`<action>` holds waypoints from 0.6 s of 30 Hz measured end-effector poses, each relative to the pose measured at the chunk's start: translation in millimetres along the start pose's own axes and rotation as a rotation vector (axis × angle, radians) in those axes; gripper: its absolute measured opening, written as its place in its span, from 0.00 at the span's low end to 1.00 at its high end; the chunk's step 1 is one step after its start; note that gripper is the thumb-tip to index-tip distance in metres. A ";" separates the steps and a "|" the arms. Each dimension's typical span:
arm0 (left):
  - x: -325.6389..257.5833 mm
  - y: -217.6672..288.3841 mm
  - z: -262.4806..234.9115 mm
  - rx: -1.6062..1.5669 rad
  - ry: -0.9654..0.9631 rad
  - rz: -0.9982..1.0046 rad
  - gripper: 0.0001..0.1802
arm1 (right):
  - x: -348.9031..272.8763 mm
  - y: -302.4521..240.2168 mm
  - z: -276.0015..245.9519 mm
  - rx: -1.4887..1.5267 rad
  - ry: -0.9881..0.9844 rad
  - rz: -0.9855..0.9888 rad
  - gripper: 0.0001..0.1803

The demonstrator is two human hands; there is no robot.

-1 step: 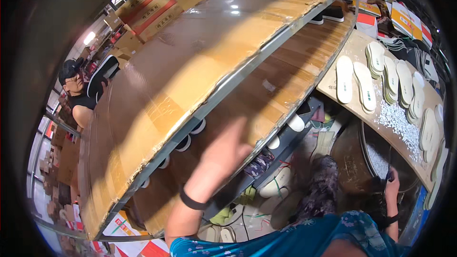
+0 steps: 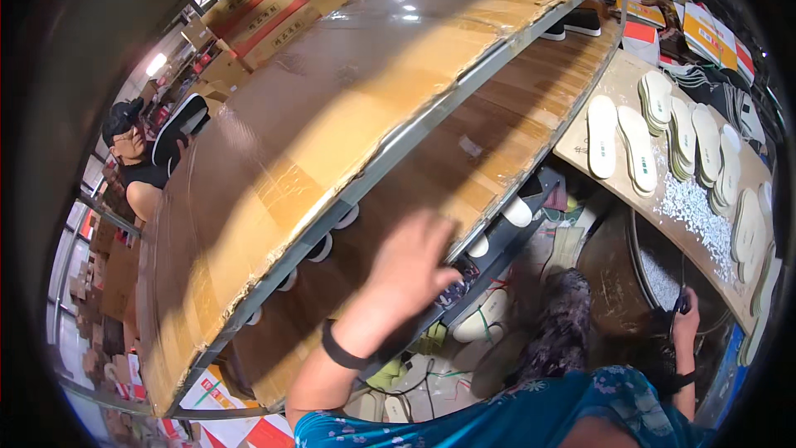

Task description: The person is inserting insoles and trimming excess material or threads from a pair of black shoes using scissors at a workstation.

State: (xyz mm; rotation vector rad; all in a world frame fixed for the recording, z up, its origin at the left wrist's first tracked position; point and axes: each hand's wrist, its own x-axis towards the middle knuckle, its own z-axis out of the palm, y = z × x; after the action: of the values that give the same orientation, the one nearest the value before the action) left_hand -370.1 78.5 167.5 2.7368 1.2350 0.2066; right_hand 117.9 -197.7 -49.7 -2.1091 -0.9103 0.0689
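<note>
My left hand is over the lower shelf, just below the edge of the upper shelf. Its fingers are stretched out, the thumb apart, and nothing shows in it; motion smears it a little. At the lower right, my right hand is closed round dark-handled scissors, their thin blade pointing up, beside a round brown bin. White-soled shoes stand on the lower shelf to the left of my left hand. More dark shoes sit at its far end.
Cream insoles lie singly and in stacks on a board at right, beside scattered white bits. A person at far left holds a black shoe. Cartons are piled behind. Loose shoes lie below the shelves.
My left hand has shifted slightly right along the lower shelf. My right hand keeps its hold on the scissors, nearly in place.
</note>
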 end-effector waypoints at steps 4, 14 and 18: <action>-11.8 3.0 31.6 0.003 -0.029 0.058 0.42 | 14.0 -9.4 -21.2 -0.373 0.025 0.012 0.39; -33.0 -44.0 76.3 0.129 -0.177 -0.005 0.42 | 1.8 10.1 -21.4 -0.353 -0.096 0.143 0.40; -28.9 -41.9 72.8 0.159 -0.167 -0.024 0.40 | 2.0 17.2 -13.3 -0.359 -0.047 0.078 0.39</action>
State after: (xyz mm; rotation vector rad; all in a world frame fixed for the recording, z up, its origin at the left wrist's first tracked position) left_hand -406.8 79.6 86.6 2.7996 1.2876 -0.1263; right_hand 133.9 -212.3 -52.5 -2.4846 -0.9218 -0.0060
